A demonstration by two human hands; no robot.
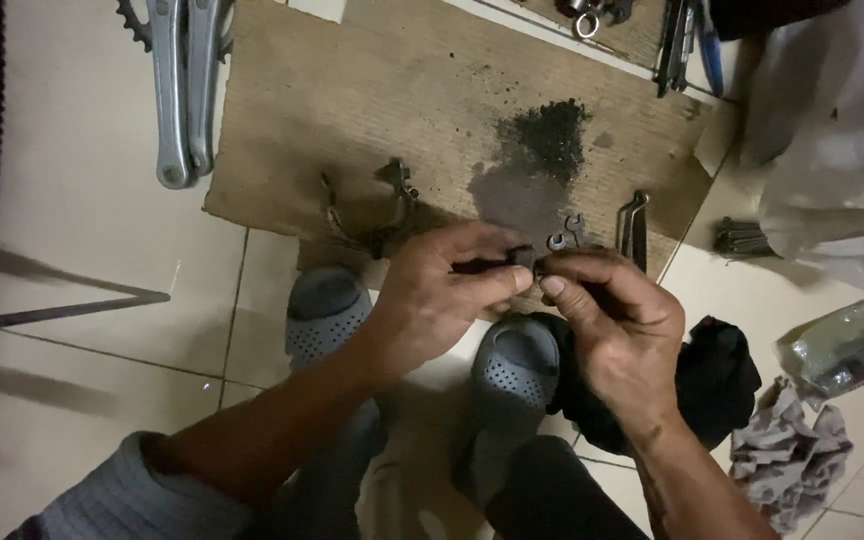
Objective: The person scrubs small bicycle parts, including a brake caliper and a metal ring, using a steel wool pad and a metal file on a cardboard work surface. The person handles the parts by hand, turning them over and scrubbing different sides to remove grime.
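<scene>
Pale tiled floor (82, 240), dimly lit, seen from above; person seated or crouched over it.

Item 1: flat brown cardboard sheet (352, 90), laid on the tiles ahead of the feet, bearing a dark grimy stain (542, 135) right of centre.

Item 2: small dark metal part (524, 257), pinched between both hands just above the near edge of the cardboard. Exact shape not discernible; fingers cover most of it.

Item 3: left hand (442, 290), fingers curled closed, thumb and forefinger gripping the part from its left side.

Item 4: right hand (612, 320), fingers bent inward, thumb tip pressed against the part from its right side; the two hands touch at the part.

Item 5: pair of grey perforated clogs (327, 310), on the person's feet, directly below the hands.

Item 6: silver bicycle crank arm with toothed chainring (177, 90), at the cardboard's top-left corner, partly on the tiles.

Item 7: dark metal brake-like assembly (377, 210), lying on the cardboard just left of the hands.

Item 8: small silver clip-shaped fittings (566, 236), on the cardboard just beyond the fingertips.

Item 9: slim metal tool (633, 228), upright-lying near the cardboard's right edge.

Item 10: black cloth (717, 380), on the tiles beside the right wrist.

Item 11: crumpled grey rag (787, 455), lower right, well apart from the hands.
</scene>
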